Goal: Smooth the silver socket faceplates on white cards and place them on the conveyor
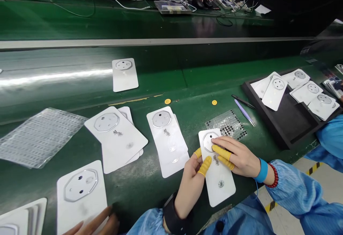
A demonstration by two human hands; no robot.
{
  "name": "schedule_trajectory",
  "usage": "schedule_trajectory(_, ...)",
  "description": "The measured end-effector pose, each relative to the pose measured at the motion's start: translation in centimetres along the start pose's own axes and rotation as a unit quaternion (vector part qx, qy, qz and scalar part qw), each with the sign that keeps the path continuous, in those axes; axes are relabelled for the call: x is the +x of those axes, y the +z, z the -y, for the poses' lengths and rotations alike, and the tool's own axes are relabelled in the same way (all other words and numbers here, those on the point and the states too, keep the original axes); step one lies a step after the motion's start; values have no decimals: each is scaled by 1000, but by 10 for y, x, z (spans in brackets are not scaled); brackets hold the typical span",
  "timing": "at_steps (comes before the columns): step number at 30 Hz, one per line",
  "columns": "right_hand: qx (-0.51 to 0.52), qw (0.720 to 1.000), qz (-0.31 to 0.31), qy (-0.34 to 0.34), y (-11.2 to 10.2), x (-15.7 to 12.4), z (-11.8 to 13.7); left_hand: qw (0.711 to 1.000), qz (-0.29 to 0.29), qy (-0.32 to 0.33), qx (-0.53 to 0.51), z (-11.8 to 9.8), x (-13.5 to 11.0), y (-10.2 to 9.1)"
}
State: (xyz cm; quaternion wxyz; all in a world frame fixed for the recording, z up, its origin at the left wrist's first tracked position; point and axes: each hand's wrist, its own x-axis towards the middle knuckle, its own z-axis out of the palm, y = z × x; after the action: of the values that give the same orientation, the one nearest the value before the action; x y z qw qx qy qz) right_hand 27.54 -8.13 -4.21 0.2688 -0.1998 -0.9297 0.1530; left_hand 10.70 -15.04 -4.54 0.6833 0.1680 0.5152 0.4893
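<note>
A white rounded panel (pixel 221 188) with a silver octagonal ring, dark holes and printed characters lies tilted before me. My left hand (pixel 193 178), in yellow finger cots, pinches its left edge between thumb and fingers. Across the panel's upper face rest the outstretched fingers of my right hand (pixel 237 154), also in yellow cots, the fingertips at the octagonal ring; its thumb is hidden. Just beyond the right hand is a clear sheet of black dots (pixel 227 124). Purple tweezers (pixel 244 112) and a dark pen-like tool (pixel 243 101) lie right of the sheet.
Left of me are stacked panels (pixel 167 138), fanned panels (pixel 120 138) and a clear gridded sheet (pixel 43 135). Another person's hand (pixel 99 224) touches a panel at lower left. A black tray (pixel 284 135) holds several panels. Yellow finger cots (pixel 167 101) lie ahead; one panel (pixel 124 75) sits farther back.
</note>
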Motion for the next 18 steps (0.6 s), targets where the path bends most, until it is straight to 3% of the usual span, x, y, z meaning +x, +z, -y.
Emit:
schedule_trajectory(7, 14, 999, 34, 32, 4, -5, -5, 1000, -2, -13, 16, 1, 5, -3)
schedule_trajectory(18, -21, 994, 105, 28, 7, -12, -10, 1000, -21, -14, 13, 1, 7, -2)
